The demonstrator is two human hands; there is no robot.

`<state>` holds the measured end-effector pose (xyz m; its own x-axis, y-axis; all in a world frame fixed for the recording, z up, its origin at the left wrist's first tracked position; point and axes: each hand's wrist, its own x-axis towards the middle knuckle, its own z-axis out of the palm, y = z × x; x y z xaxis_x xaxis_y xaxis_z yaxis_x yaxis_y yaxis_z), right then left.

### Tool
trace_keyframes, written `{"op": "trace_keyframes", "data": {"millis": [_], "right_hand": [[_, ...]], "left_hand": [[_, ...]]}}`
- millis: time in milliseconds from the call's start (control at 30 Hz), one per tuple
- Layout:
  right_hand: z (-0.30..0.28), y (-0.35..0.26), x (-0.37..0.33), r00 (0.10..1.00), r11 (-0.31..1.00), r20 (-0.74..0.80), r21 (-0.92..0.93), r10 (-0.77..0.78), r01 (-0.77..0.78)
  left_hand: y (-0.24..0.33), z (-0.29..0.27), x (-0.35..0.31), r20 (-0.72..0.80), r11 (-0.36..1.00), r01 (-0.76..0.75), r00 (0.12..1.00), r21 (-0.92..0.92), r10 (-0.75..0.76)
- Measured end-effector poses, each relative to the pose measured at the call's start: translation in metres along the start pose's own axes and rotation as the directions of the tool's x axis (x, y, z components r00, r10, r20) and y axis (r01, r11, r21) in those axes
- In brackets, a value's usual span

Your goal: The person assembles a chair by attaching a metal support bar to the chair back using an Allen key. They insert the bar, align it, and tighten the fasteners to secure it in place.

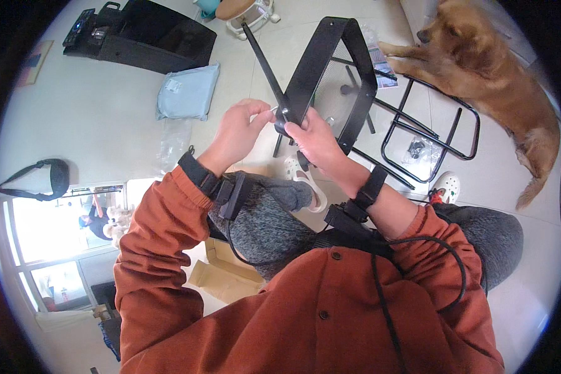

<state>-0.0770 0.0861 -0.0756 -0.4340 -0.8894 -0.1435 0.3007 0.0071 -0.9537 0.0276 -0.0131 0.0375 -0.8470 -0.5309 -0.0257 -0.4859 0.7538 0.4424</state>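
Basket (305, 71) (black, mesh) gripped in right hand (320, 139); left hand (240, 129) pinching thin piece (275, 108).

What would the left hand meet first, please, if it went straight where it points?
The left hand would probably meet the lower end of the black leg, though depth is unclear.

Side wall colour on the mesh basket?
The mesh basket's side wall is black; see the head view.

The basket (308, 68) was black, like the tubes (478, 129); the jacket (280, 318) was rust-orange (its buttons (323, 315) dark), the trousers (268, 227) mottled grey, the clogs (320, 198) white, the dog (492, 68) golden-brown and the parcel (188, 92) pale blue.
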Motion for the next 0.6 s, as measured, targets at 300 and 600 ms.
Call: {"op": "trace_keyframes", "data": {"millis": [300,600], "right_hand": [[0.011,0.011,-0.003,0.983,0.991,-0.172,-0.131,-0.063,0.04],[0.004,-0.016,-0.032,0.922,0.803,-0.231,-0.584,-0.31,0.124]], "left_hand": [[0.003,-0.001,0.003,0.094,0.928,0.252,0.968,-0.274,-0.235],[-0.02,0.008,-0.009,0.064,0.6,0.316,0.913,-0.735,-0.402]]}}
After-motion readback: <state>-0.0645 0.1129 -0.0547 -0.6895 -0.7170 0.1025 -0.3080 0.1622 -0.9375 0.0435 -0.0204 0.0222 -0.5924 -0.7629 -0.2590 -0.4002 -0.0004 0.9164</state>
